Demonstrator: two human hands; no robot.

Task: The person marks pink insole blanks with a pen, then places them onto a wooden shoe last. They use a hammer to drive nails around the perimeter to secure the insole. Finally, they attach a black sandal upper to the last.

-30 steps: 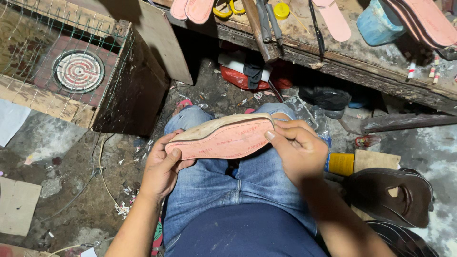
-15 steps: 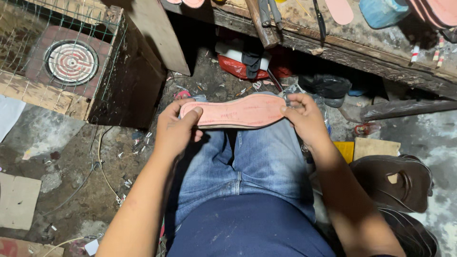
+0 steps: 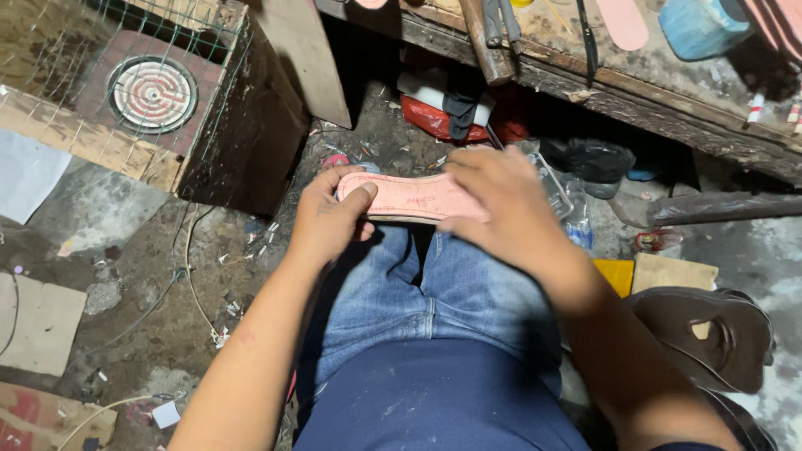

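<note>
Pink insole [image 3: 399, 196] now lies flatter over the knees than 1 s ago. Left hand [image 3: 327, 219] pinches its left end, thumb on top. Right hand [image 3: 501, 205] has slid over the right half, pressing palm-down; likely smoothing.

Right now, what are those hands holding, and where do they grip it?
A pink shoe insole: left hand pinches one end, right hand covers the other.
</note>
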